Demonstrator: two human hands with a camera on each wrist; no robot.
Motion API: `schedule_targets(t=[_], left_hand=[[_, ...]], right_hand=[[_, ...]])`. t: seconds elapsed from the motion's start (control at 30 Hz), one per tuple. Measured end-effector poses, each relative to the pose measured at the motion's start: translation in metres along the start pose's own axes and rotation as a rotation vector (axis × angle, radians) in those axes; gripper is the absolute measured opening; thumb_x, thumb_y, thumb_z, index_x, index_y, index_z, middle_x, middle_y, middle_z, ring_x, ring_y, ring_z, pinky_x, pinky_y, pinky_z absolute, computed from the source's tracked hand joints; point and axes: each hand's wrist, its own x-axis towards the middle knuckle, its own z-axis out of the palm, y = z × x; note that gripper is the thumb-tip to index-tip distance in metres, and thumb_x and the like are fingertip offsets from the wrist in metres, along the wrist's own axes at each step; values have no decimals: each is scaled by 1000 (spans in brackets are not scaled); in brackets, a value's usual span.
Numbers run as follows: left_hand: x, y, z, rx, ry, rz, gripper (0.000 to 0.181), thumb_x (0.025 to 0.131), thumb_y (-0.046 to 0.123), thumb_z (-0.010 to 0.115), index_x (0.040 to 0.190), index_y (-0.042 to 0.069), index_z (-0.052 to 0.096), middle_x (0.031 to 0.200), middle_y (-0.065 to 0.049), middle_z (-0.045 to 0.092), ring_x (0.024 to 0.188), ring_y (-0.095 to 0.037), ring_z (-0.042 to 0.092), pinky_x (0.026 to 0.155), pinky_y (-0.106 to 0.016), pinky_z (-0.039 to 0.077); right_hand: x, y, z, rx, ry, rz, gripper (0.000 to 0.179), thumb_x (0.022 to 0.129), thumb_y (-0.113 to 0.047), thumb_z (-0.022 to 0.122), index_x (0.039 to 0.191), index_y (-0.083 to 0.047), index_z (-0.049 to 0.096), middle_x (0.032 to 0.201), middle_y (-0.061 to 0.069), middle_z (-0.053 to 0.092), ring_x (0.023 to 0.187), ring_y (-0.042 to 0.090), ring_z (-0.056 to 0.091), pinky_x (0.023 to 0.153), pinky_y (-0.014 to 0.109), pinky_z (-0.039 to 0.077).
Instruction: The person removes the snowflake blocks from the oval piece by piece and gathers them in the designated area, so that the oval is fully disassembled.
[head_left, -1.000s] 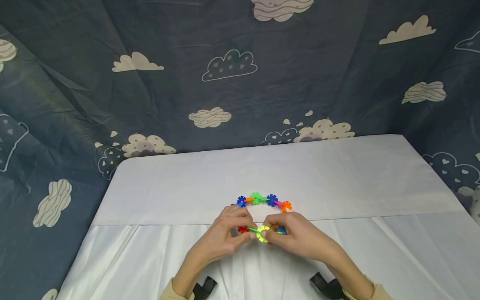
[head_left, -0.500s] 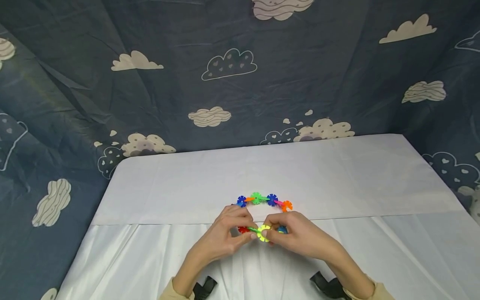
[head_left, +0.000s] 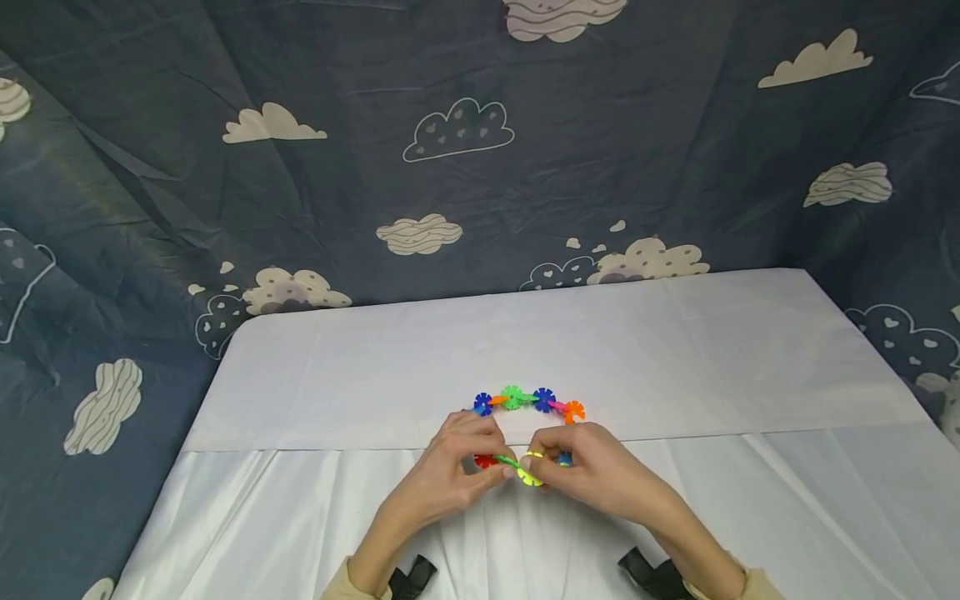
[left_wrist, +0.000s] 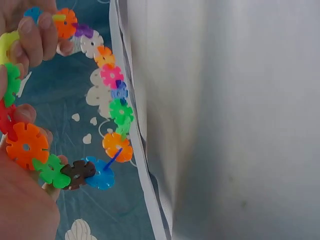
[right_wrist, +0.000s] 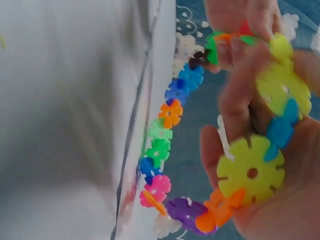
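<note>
A loop of colourful flower-shaped linking discs (head_left: 512, 397) lies over the white table, its far side showing beyond both hands. My left hand (head_left: 457, 462) pinches a green disc (head_left: 506, 460) between thumb and fingers, with a red disc (head_left: 484, 460) beside it. Facing it, my right hand (head_left: 588, 467) pinches a yellow disc (head_left: 529, 478), whose edge meets the green one. In the left wrist view, an orange disc (left_wrist: 18, 145) and others trail past the left palm. A large yellow disc (right_wrist: 235, 167) hangs by the right palm in the right wrist view. Fingers partly hide the near part of the loop.
A white cloth (head_left: 337, 367) covers the table, with a seam across it and folds toward the front. Behind stands a dark curtain (head_left: 465, 200) printed with clouds. Black straps (head_left: 411, 577) hang by both wrists.
The yellow disc has tilted and turned a little in the right fingers, so less of its face shows. Both hands stay nearly in place, and the rest of the loop barely shifts.
</note>
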Motion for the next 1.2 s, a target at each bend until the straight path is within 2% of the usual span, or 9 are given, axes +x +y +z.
schedule_targets(t=[0.17, 0.33, 0.4, 0.47, 0.57, 0.63, 0.87, 1.03, 1.2], left_hand=[[0, -2, 2, 9, 12, 37, 8, 91, 25, 69, 86, 20, 73, 86, 15, 54, 88, -6, 47, 90, -32, 37], [0, -5, -4, -28, 22, 16, 7, 93, 23, 69, 88, 18, 72, 102, 9, 59, 106, -9, 51, 111, -45, 28], [-1, -7, -8, -35, 26, -25, 2, 93, 20, 70, 91, 18, 71, 113, 6, 59, 117, -13, 49, 112, -48, 28], [-2, -9, -14, -20, 28, -84, 4, 93, 17, 70, 95, 20, 70, 124, 3, 56, 125, -16, 46, 107, -46, 35], [-4, -10, -23, 24, 29, -194, 13, 93, 12, 69, 103, 21, 68, 134, 3, 51, 127, -17, 46, 99, -42, 44], [-5, -11, -27, 50, 36, -248, 17, 94, 9, 67, 107, 19, 68, 136, 3, 51, 125, -15, 49, 98, -40, 45], [-6, -19, -31, 27, 94, -318, 22, 95, 2, 64, 115, 9, 68, 127, 2, 60, 120, -10, 53, 96, -32, 48], [-9, -27, -29, -20, 153, -377, 29, 91, -3, 66, 119, 6, 65, 131, -6, 57, 121, -18, 55, 95, -32, 48], [-9, -30, -28, -21, 187, -452, 35, 91, 0, 68, 125, 6, 62, 139, -10, 52, 125, -25, 53, 98, -38, 47]], right_hand=[[0, 0, 0, 19, -3, 7, 21, 97, -26, 63, 76, -28, 63, 68, -1, 63, 63, 11, 54, 54, 25, 42], [-2, -3, -4, 42, -26, 29, 19, 98, -29, 61, 79, -27, 63, 72, 1, 64, 64, 11, 55, 57, 27, 44], [-3, -4, -6, 38, -31, 38, 18, 98, -29, 61, 80, -28, 64, 73, 1, 64, 66, 12, 56, 59, 28, 46], [-4, -5, -10, 26, -32, 52, 17, 98, -27, 61, 82, -28, 65, 75, -1, 66, 69, 12, 57, 61, 29, 47], [-7, -7, -14, -7, -26, 93, 14, 97, -26, 61, 85, -26, 68, 76, -6, 65, 73, 13, 58, 63, 30, 49], [-8, -8, -17, -27, -22, 121, 13, 97, -27, 62, 86, -25, 69, 76, -9, 64, 75, 14, 57, 63, 31, 49], [-8, -10, -20, -41, -35, 158, 14, 96, -31, 63, 85, -25, 69, 75, -7, 63, 76, 17, 57, 63, 32, 48], [-9, -11, -18, -51, -34, 138, 14, 96, -32, 63, 85, -27, 69, 74, -5, 64, 73, 15, 57, 62, 31, 48], [-6, -9, -15, -69, -3, 110, 14, 97, -31, 63, 83, -29, 67, 70, -5, 61, 66, 13, 55, 59, 29, 46]])
